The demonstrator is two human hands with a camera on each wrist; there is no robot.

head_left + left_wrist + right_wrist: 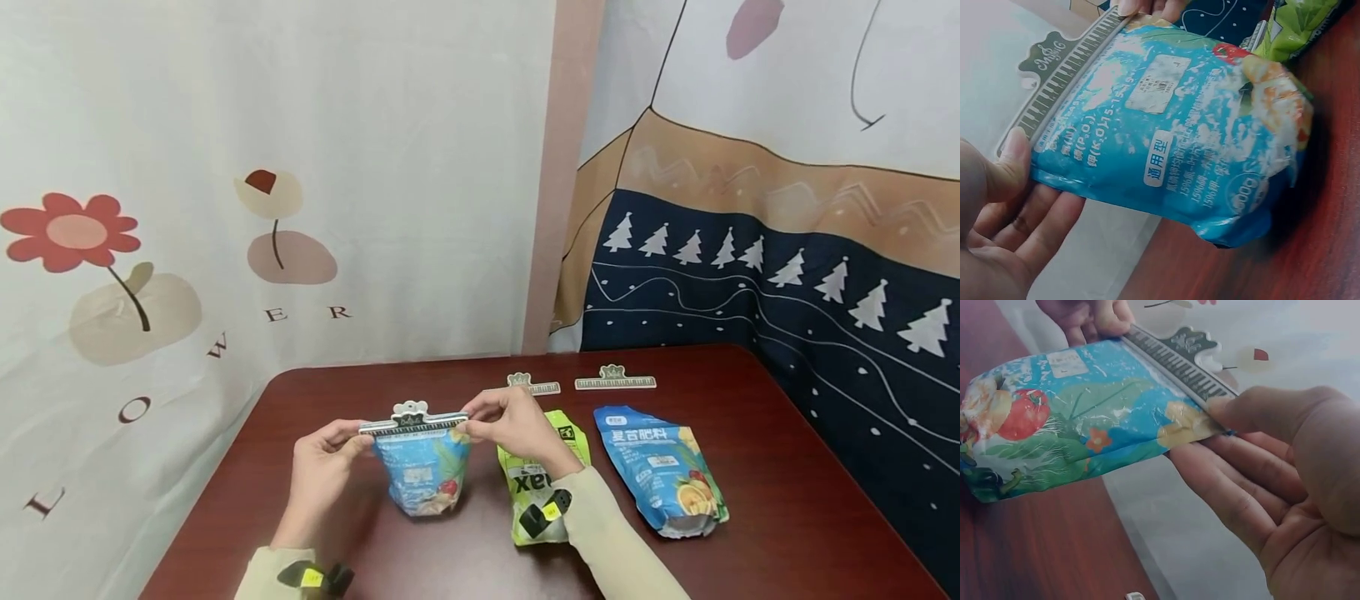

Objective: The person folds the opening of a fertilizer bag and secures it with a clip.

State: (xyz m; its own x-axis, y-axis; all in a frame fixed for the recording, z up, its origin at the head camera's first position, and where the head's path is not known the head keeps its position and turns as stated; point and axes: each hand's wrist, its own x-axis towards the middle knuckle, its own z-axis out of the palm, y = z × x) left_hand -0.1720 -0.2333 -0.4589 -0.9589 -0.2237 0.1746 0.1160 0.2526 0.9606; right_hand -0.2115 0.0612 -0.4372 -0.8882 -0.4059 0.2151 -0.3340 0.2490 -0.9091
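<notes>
A blue fertilizer bag (420,477) with fruit printed on it hangs upright above the table. Across its top edge lies a long sealing clip (412,427) with a piano-key pattern and a white, wavy handle. My left hand (321,467) pinches the clip's left end and the bag's corner, thumb in front and fingers behind, as the left wrist view shows. At the opposite end, my right hand (516,423) pinches the clip and the other top corner between thumb and fingers. The right wrist view shows the bag's side (1079,419) with printed leaves and a tomato.
Right of the held bag, a green bag (527,487) lies partly under my right forearm. Farther right lies another blue fertilizer bag (660,475). Two similar clips (615,382) rest near the back edge of the dark red table (795,517). Printed curtains hang behind.
</notes>
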